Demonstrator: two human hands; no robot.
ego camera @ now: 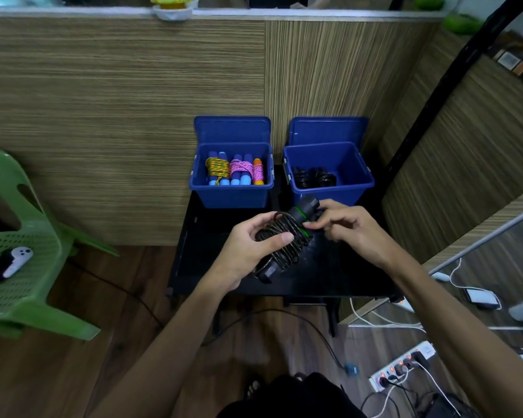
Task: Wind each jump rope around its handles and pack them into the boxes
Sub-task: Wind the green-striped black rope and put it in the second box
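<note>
- Black jump rope with green-ringed cylindrical handles point(287, 236): held in the air over the glossy black worktop point(314, 282), just in front of the two boxes. Speckled dark cord is coiled in tight parallel turns around the paired handles; one handle end points up toward the right box, the other down toward the person.
- Left hand point(251, 248): gripping the wound bundle, thumb pressed flat across the coils, fingers curled around the far side.
- Right hand point(344, 230): fingertips pinching at the cord near the upper green ring, fingers bent.
- Left blue plastic box point(231, 194), rectangular, hinged lid point(232, 129) standing open against the wall: holds wound ropes lying side by side – yellow braided cord point(216, 167) and pink braided cord point(241, 168) on blue foam-like handles, plus one with an orange handle point(258, 171).
- Right blue plastic box point(354, 188), same shape, lid up: black coiled ropes point(313, 178) lie in its left part.
- Wall behind: striped wood-grain laminate panels point(118, 101).
- Left of the worktop: green perforated plastic chair point(18, 267) with a white controller point(18, 260) on its seat.
- Wood floor at lower right: white power strip point(405, 366) with plugged cables.
</note>
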